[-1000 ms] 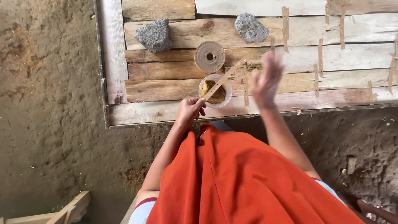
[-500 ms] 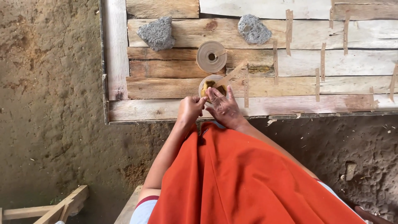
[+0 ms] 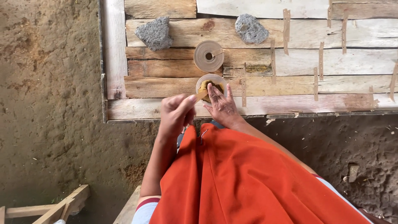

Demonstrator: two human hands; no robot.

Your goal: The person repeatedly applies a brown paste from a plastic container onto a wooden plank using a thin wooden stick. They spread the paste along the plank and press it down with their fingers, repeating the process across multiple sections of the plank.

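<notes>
A small clear cup [image 3: 210, 80] of yellow-brown paste stands on the wooden plank board [image 3: 166, 83]. My right hand [image 3: 222, 105] reaches over it, with fingertips dipped into the paste. My left hand [image 3: 176, 114] sits just left of the cup and pinches one end of a thin tan strip [image 3: 201, 95]. The strip's other end lies under my right fingers at the cup. A roll of tan tape [image 3: 209, 56] lies flat just beyond the cup.
Two grey stones [image 3: 155, 34] [image 3: 251, 29] rest on the planks farther back. Several short tan strips [image 3: 320, 62] are stuck upright across the boards to the right. Bare dirt surrounds the board. An orange cloth [image 3: 248, 182] covers my lap. Wooden sticks [image 3: 58, 207] lie bottom left.
My right hand came down from above the board to the cup and now touches the paste. My left hand shifted slightly, still holding the strip.
</notes>
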